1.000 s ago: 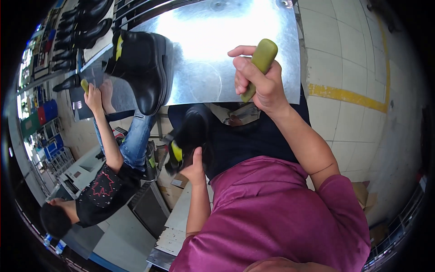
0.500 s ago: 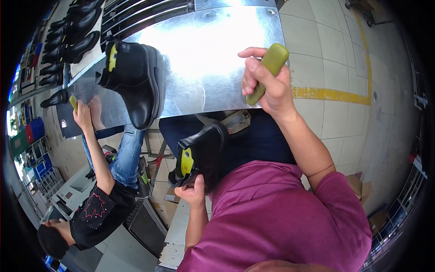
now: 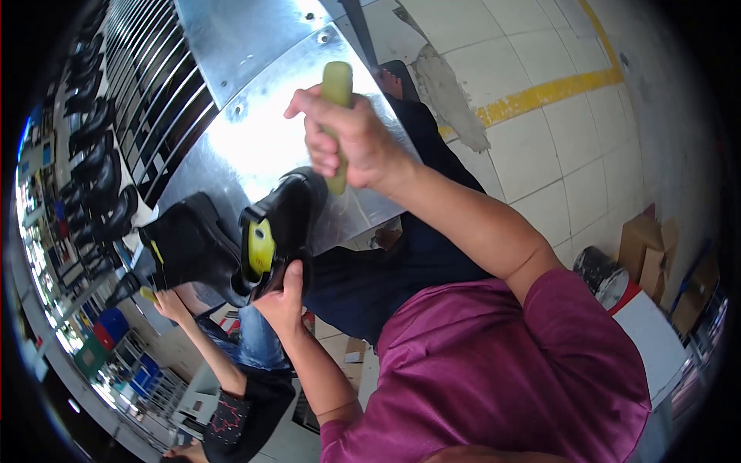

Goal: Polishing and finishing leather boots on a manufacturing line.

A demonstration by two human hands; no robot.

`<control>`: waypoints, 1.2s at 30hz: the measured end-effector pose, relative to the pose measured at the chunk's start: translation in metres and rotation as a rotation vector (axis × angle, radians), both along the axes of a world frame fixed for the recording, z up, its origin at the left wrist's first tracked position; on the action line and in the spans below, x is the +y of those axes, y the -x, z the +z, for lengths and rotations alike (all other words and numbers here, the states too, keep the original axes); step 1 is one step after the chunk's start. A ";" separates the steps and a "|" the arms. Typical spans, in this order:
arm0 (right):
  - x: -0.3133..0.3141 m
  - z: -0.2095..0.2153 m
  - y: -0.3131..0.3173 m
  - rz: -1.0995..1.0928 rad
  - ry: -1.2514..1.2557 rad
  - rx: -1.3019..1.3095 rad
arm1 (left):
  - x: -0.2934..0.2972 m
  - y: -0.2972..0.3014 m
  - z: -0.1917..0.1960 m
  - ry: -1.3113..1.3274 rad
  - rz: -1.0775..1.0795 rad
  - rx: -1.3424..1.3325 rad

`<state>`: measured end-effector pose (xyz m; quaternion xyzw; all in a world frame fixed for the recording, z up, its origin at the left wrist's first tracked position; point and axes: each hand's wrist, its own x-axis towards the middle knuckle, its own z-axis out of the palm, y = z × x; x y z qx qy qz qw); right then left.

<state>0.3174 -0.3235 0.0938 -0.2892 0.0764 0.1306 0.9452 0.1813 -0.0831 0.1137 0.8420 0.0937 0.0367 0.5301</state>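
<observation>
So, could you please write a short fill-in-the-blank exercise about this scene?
1. The left hand holds a black boot with a bright ____ patch.
2. The right hand holds a bar coloured ____.
3. For the person, the second boot is to the ____ of the held one.

Missing words: yellow; green; left.

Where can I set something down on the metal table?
The metal table is bare between the metal rods and the right hand. Toward the left it's crowded: a black boot, plus another boot in the left hand.
</observation>
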 end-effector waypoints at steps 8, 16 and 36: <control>0.013 -0.017 -0.012 -0.029 -0.120 0.137 | -0.004 -0.007 0.000 -0.006 -0.017 0.143; 0.032 -0.005 -0.011 -0.074 0.010 0.250 | -0.018 -0.018 0.006 0.039 0.014 0.092; -0.016 -0.007 -0.024 -0.008 -0.243 0.017 | -0.020 -0.038 0.005 -0.670 -0.519 -0.574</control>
